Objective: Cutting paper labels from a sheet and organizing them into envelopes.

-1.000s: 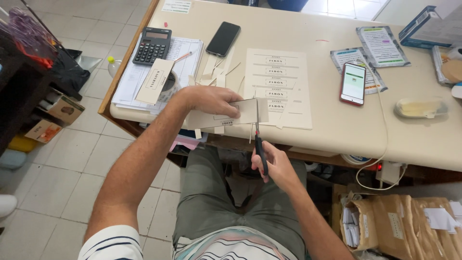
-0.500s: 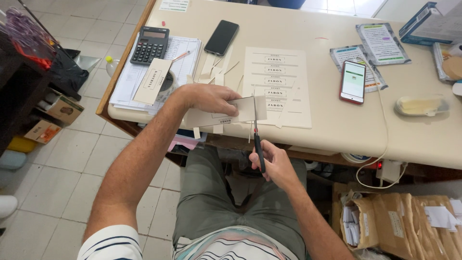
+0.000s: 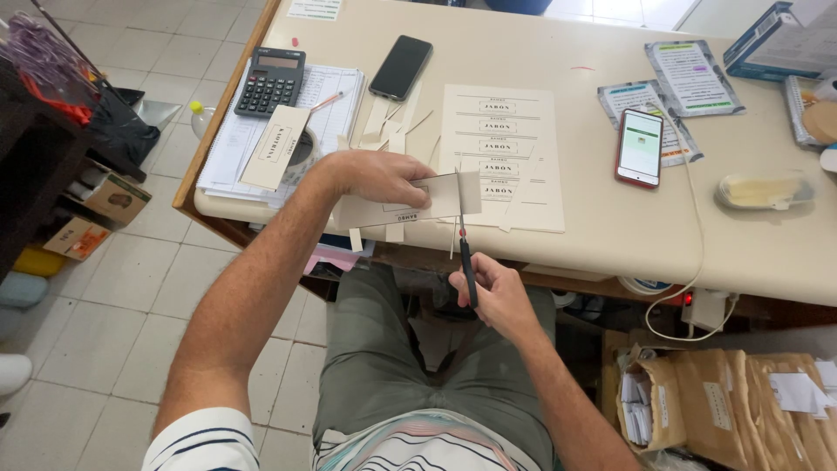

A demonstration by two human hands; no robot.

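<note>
My left hand (image 3: 379,177) grips a cream paper strip (image 3: 445,197) with a printed label, holding it level over the table's front edge. My right hand (image 3: 497,292) is closed on black-handled scissors (image 3: 465,253) below the table edge, their blades pointing up into the strip near its right end. A thin offcut sliver hangs beside the blades. Just beyond lies a cream sheet of printed labels (image 3: 504,153) on the white table (image 3: 602,235).
On the table: a calculator (image 3: 270,81) on papers, a tape roll under a label card (image 3: 277,146), a black phone (image 3: 400,67), a red-cased phone (image 3: 640,146) with a cable, leaflets, a plastic tray (image 3: 765,189). Paper scraps lie near the strip. Boxes of envelopes (image 3: 724,406) stand on the floor at right.
The scissors have advanced upward into the strip and closed somewhat. My left hand holds the strip in nearly the same place.
</note>
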